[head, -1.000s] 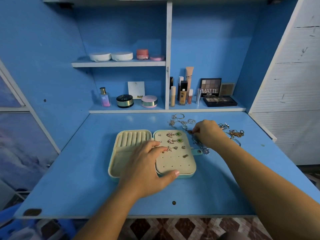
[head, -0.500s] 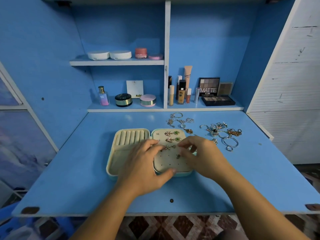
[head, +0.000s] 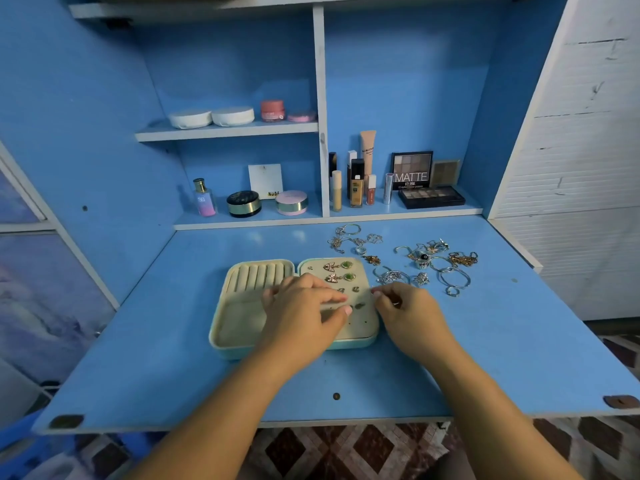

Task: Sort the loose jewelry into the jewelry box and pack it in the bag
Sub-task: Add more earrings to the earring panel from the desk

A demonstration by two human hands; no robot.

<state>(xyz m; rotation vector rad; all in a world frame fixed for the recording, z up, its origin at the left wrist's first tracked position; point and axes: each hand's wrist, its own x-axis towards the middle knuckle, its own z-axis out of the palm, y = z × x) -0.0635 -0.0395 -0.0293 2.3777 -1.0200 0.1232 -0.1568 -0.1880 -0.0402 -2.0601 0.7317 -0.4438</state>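
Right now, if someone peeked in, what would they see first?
Probably the open jewelry box on the blue desk, the left hand resting on its earring panel, the right hand seemingly pinching a small piece at its right edge. Then the shiny loose jewelry scattered beyond that hand.

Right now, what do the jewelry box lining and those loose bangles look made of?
Jewelry box lining: cream, matte, no glare, probably velvet or faux suede. Bangles: thin hoops glinting silver, likely polished metal; plating can't be judged.

Dim bluish light, wide-angle warping
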